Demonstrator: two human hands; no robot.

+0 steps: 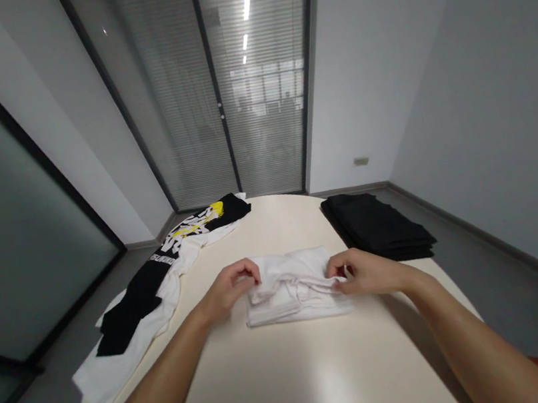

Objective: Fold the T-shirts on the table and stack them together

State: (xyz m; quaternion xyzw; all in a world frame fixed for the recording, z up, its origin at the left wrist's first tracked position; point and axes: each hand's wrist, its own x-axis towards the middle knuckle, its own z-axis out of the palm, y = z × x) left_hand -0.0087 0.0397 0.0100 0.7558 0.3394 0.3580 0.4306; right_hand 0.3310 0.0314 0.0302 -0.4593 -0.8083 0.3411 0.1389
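What looks like a white T-shirt (295, 292) lies folded into a compact rectangle at the middle of the table. Its upper layer is rumpled, with creases gathered near the centre. At the left edge of the bundle, my left hand (234, 286) has its thumb and fingers curled together on the cloth. My right hand (360, 271) pinches the cloth at the opposite edge, thumb below and fingers above. The fingertips of both hands are partly hidden in the fabric folds.
A pale table (294, 373) with a rounded far edge carries everything. Along its left side sprawl unfolded shirts, a black printed one (153, 272) over white cloth (110, 376). A neat stack of black folded garments (378, 225) sits at the right edge. Glass panels (263, 94) stand beyond.
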